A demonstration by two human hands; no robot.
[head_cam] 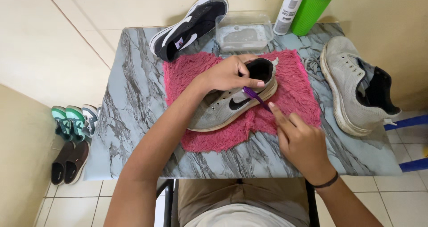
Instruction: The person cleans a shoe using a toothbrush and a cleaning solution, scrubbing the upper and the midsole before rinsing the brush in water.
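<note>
A grey sneaker (223, 109) with a black logo lies on a pink shaggy cloth (203, 133) in the middle of a marble-patterned table (133, 102). My left hand (229, 73) grips the sneaker at its heel opening, thumb along the side. My right hand (301, 142) holds a purple brush (255, 95), its head pressed against the sneaker's side just above the sole. A dark band sits on my right wrist.
A second grey sneaker (354, 91) lies on its side at the table's right. A black and white sneaker (189, 26), a clear plastic tub (244, 31), a white bottle (289, 8) and a green cup (312, 8) stand at the back. Small shoes (73, 138) rest on the floor at left.
</note>
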